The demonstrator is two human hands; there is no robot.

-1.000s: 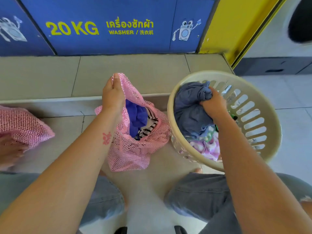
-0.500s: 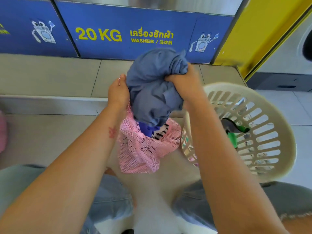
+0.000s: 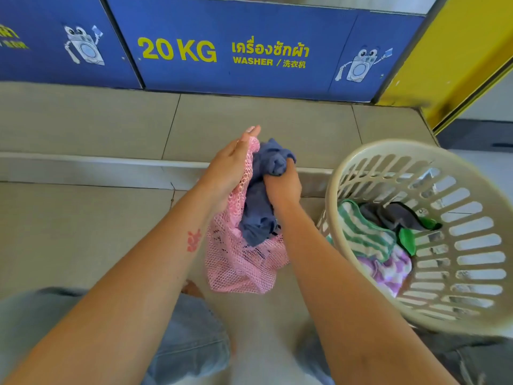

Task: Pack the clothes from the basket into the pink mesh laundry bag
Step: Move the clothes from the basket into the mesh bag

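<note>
Clothes [image 3: 263, 195] entering bag [image 3: 241, 268] (sign [image 3: 222, 51]: "20 KG WASHER").

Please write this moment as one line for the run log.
left hand: holds pink mesh bag open | right hand: pushing blue garment in

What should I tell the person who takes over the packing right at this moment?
Left hand: grip shut on the rim of the pink mesh bag, holding it open.
Right hand: grip shut on the blue-grey garment, partly inside the bag.
Done: this garment is out of the basket.
Left: push it fully in, then pack the green striped cloth, purple cloth and dark cloth.
</note>
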